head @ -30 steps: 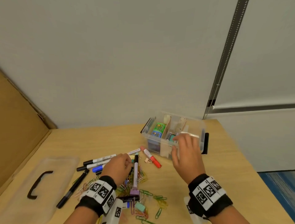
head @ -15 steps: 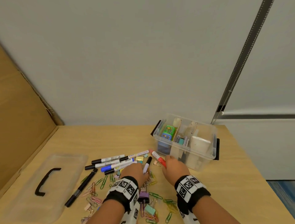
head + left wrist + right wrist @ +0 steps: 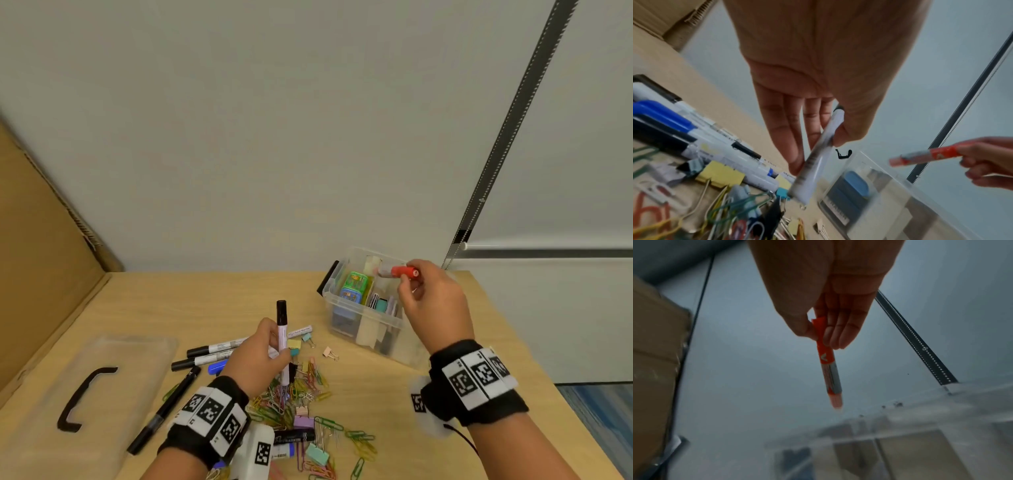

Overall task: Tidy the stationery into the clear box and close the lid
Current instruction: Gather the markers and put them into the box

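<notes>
The print on the markers [image 3: 219, 347] and wristband tags [image 3: 479, 375] is too small to read.

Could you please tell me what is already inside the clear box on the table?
The clear box holds a green and a blue printed item, small upright cards and cream dividers. The right hand, holding a red marker, covers its right end.

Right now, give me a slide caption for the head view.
Right hand carries a red marker over the clear plastic box; left hand holds a black-capped white marker.
</notes>
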The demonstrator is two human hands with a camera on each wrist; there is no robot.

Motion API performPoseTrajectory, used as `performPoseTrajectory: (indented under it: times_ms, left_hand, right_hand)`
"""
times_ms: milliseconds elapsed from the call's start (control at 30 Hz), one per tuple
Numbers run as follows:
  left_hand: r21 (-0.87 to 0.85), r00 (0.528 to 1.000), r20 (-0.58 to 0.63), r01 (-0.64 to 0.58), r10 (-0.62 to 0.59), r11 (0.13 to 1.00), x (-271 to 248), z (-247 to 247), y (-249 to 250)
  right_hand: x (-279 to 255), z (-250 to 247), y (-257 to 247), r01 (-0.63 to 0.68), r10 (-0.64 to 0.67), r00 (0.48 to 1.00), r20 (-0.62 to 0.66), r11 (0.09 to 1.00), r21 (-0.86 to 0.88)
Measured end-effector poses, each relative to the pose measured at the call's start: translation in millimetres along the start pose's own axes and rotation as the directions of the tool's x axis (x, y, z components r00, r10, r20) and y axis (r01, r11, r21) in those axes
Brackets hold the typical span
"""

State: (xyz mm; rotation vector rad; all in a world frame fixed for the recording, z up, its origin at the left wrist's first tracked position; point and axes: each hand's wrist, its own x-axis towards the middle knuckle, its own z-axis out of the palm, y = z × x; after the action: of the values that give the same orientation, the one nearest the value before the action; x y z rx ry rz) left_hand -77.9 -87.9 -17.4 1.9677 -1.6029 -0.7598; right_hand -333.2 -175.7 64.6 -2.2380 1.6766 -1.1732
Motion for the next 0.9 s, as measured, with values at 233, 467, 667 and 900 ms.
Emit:
performPoseTrajectory:
  times_ms: [233, 467, 667, 900]
  left_hand:
    - [0.04, 0.998, -0.045, -0.034, 0.036, 0.999, 0.3, -2.5, 3.9]
    - [-0.287, 0.995, 0.004, -0.096, 0.102, 0.953, -9.1, -4.4, 10.7]
    - [-0.549, 0.973, 0.021, -0.181, 0.23, 0.816, -3.6, -14.6, 64.2]
    - [-0.2, 0.905, 0.082, -0.396, 0.418, 0.896, 53.2, 15.6, 144.0]
  right_hand:
    - [31.9, 50.0, 13.2, 0.028, 0.187, 0.915, 0.357, 0.854, -0.52]
    - [12.8, 34.0, 35.1, -0.046, 0.155, 0.947, 0.282, 0.932, -0.359]
    - [-16.6, 29.6, 78.4, -0.263, 0.333, 0.918, 0.216, 0.918, -0.297]
    - [-25.9, 42.6, 86.7, -0.288, 0.319, 0.932, 0.172, 0.94, -0.184]
